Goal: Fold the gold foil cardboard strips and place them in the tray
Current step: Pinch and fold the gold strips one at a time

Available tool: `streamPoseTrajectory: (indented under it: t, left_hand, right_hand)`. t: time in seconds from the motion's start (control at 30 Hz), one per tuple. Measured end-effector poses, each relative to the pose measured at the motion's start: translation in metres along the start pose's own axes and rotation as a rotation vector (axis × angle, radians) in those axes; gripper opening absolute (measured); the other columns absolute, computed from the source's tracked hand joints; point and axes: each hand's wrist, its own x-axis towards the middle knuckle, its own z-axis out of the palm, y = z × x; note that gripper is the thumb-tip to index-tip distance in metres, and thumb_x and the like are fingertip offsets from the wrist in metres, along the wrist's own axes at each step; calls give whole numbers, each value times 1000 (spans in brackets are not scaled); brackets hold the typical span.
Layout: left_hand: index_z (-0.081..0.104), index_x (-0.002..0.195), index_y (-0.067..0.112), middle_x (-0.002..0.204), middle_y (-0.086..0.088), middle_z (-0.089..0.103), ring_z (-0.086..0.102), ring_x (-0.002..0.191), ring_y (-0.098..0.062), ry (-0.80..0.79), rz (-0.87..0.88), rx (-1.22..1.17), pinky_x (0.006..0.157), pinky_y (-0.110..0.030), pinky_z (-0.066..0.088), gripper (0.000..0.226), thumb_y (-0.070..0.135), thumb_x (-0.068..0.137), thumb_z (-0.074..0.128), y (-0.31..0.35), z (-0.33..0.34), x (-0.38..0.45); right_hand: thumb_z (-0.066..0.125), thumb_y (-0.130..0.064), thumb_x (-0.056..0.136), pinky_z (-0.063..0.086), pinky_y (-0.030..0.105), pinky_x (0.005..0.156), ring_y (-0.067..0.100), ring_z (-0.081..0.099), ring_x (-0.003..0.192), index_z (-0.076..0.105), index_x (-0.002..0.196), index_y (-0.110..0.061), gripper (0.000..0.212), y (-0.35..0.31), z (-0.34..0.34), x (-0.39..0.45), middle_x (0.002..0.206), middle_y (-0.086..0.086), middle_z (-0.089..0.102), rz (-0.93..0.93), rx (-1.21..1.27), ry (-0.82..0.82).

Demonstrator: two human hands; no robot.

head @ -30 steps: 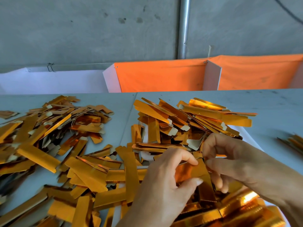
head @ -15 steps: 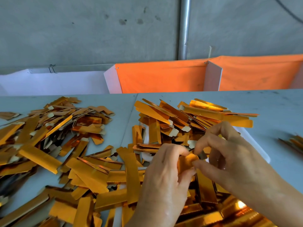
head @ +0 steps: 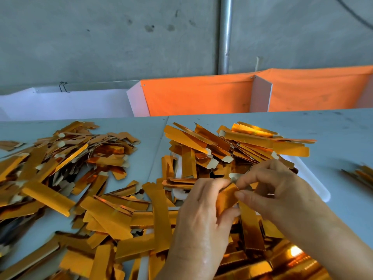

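Observation:
Both hands pinch one gold foil strip [head: 227, 196] just above the heap. My left hand [head: 201, 217] grips its lower part from the left. My right hand [head: 272, 186] presses its upper end between thumb and fingers. The white tray [head: 310, 178] lies under a heap of gold strips [head: 238, 146]; only its right rim shows. A loose pile of gold strips [head: 66, 170] covers the table's left half, and more strips [head: 125, 225] spread toward me.
The grey table [head: 333, 130] runs to an orange cloth barrier [head: 197, 96] and a white panel [head: 66, 104] at the back. A few more gold strips [head: 361, 174] lie at the right edge. A metal pipe [head: 225, 35] climbs the concrete wall.
My right hand rose from beside the strip and closed over its top end. The strip went from spread open between my hands to bent and bunched between the fingers.

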Motion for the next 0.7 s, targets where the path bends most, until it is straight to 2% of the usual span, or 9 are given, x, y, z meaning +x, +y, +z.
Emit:
streamPoseTrajectory:
  t: [0.07,0.17,0.27,0.33,0.47,0.57,0.63,0.7]
  left_hand:
    - [49,116,43,102,31,43,37,104,18,2,-20,-41,81,2,33,42,47,78,67,-2,-1,0]
    - [52,107,44,103,29,48,39,107,14,11,-32,-95,83,-2,36,37,45,76,71,-2,-2,0]
    - [55,111,41,105,27,51,47,104,9,18,-35,-126,84,-10,42,37,43,77,70,-2,-3,0]
    - [55,111,42,106,25,53,50,103,6,20,-46,-176,83,-12,44,35,41,79,70,-2,-5,0]
    - [56,109,44,106,24,56,53,104,3,-5,-62,-269,81,-8,43,34,44,78,69,-1,-9,-1]
    - [56,107,45,105,26,55,53,103,2,-24,-52,-296,80,-10,45,33,50,75,62,0,-11,-1]
    - [57,106,45,104,26,55,54,102,2,-44,-32,-313,78,-10,45,31,48,76,62,1,-12,-1]
    - [57,105,45,104,26,56,55,102,3,-61,-26,-331,78,-10,46,30,47,76,63,1,-13,-1]
  right_hand:
    - [75,-26,77,44,12,55,-1,54,65,69,71,-41,18,1,-1,1,85,-23,53,50,139,-80]
    - [75,-20,78,44,15,51,3,54,51,70,71,-36,18,4,-4,4,68,-19,58,101,274,-162]
    - [71,-30,75,48,16,53,8,58,52,70,74,-31,2,2,-7,3,61,-9,61,107,398,-223]
    - [65,-38,73,51,20,54,13,61,55,69,76,-28,11,1,-11,3,62,-1,62,93,550,-263]
    - [57,-29,77,51,25,51,23,59,55,71,90,-19,21,8,-21,5,63,16,60,164,828,-312]
    - [64,-23,74,50,23,47,19,56,52,73,90,-11,22,14,-24,8,61,16,57,211,866,-417]
    - [76,-18,78,50,23,45,18,54,50,71,90,-8,16,15,-25,9,61,16,55,226,901,-454]
    - [79,-19,69,50,23,44,17,53,49,70,90,-7,26,18,-27,10,62,15,54,215,929,-493]
